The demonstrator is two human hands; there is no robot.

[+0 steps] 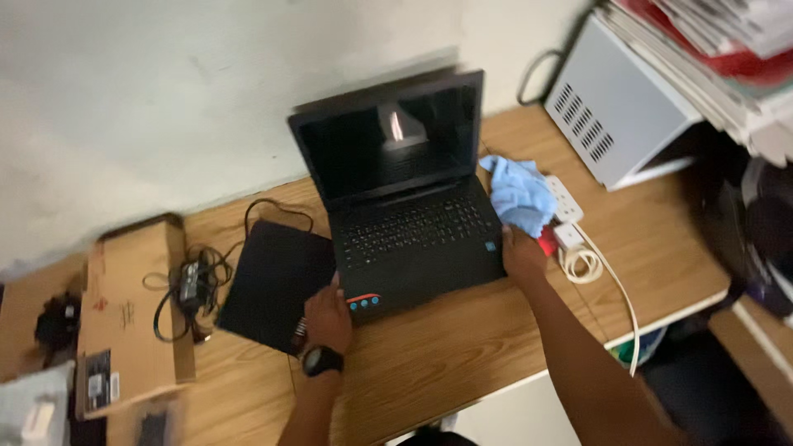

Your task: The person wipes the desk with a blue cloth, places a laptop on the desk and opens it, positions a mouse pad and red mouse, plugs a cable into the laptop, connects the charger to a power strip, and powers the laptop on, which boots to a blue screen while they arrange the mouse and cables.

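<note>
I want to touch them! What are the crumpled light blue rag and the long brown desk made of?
The crumpled light blue rag looks like soft cloth: it bunches into folds. The long brown desk looks like wood or wood laminate: streaky grain, dull sheen.

A home office or study corner is suggested: an open black laptop (405,198) is set on a wooden desk (462,347) against a plain wall, with stacked papers (727,49) at two o'clock and a cardboard box (132,306) at nine o'clock.

I see one laptop (409,194) open on one desk (462,347). I see one blue cloth (519,194), one black pad (277,285), one box (132,310), one charger (192,285), one power strip (563,198) and my two hands.
</note>
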